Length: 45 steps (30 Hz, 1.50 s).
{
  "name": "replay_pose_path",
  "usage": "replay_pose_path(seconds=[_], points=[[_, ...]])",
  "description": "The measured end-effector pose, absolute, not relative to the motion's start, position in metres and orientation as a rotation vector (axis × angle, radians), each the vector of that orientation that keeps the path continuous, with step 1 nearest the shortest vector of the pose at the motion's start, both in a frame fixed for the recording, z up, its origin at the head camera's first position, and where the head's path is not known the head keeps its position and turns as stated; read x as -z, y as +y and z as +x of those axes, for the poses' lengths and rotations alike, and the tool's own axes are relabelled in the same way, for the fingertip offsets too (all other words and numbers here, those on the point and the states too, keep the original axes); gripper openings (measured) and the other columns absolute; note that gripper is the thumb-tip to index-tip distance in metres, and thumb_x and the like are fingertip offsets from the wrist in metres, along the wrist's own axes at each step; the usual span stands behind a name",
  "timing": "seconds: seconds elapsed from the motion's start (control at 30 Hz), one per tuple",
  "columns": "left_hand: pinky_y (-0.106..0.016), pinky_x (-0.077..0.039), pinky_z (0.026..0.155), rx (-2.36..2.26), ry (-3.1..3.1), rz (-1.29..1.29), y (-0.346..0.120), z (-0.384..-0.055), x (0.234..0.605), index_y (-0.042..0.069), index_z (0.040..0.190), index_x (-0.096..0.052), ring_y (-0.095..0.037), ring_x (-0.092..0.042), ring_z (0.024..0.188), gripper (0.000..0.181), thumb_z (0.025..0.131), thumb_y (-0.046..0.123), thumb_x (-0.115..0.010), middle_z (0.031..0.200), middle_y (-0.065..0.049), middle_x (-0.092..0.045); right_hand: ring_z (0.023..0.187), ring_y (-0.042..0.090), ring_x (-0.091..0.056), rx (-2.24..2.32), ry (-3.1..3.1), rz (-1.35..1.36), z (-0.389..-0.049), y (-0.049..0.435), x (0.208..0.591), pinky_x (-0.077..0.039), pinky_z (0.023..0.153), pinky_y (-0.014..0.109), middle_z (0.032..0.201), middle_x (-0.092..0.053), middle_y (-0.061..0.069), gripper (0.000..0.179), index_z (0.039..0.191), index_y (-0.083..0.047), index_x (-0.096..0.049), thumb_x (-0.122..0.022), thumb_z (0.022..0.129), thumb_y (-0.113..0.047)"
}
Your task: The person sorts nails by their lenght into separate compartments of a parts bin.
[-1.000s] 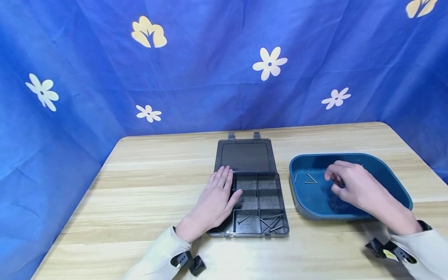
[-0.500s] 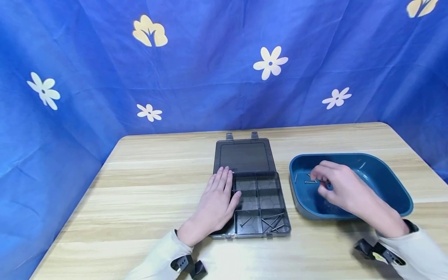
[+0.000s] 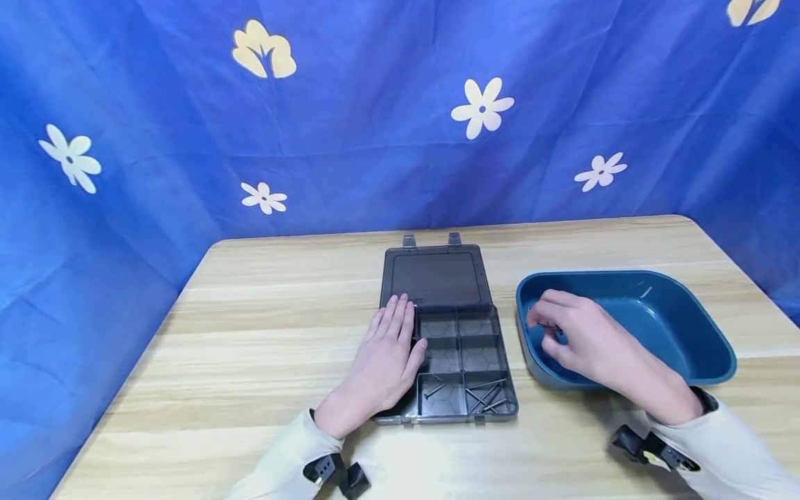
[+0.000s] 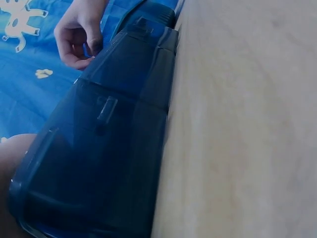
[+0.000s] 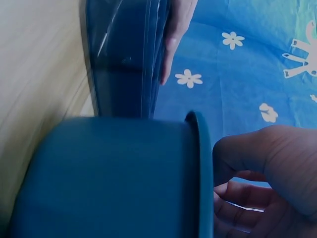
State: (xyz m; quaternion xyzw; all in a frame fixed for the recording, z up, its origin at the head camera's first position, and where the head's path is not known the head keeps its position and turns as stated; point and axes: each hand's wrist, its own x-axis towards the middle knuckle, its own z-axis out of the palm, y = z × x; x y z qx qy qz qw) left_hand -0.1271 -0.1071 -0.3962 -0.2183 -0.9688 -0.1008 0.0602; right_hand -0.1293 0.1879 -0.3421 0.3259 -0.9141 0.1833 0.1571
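My left hand (image 3: 384, 354) lies flat with straight fingers along the left side of a dark see-through compartment case (image 3: 439, 357), whose lid (image 3: 437, 276) is folded back. Screws (image 3: 484, 396) lie in its front right compartment, and a couple more (image 3: 433, 391) in the front middle one. My right hand (image 3: 578, 333) is low inside the left end of a blue tub (image 3: 687, 333), thumb and fingers curled toward each other. A thin dark screw (image 3: 550, 327) shows between them. In the left wrist view the right hand (image 4: 79, 37) shows curled beyond the case; its fingertips are hidden in the right wrist view.
Case and tub stand side by side on a wooden table (image 3: 281, 333), with a narrow gap between them. Behind the table hangs a blue cloth (image 3: 375, 139) with flower prints. The tub's raised rim (image 5: 203, 173) runs beside the right hand.
The right hand has moved left across the tub to its left end and now covers the screws that lay there. My left hand stays on the case.
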Motion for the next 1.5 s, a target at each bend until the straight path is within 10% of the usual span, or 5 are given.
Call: replay_pose_path(seconds=[1.5], points=[[-0.046,-0.014,0.12,0.341,-2.901,-0.646,-0.107,-0.127,0.397,-0.007,0.147,-0.031,-0.032,-0.017,0.147,0.06,0.102,0.033,-0.038,0.156,-0.021,-0.024,0.08,0.007,-0.058,-0.804,-2.459,1.365,-0.102,0.096,0.358,-0.052,0.072,0.02,0.087,-0.061,-0.004,0.029,0.095,-0.01,-0.066,-0.063,0.074,0.01]])
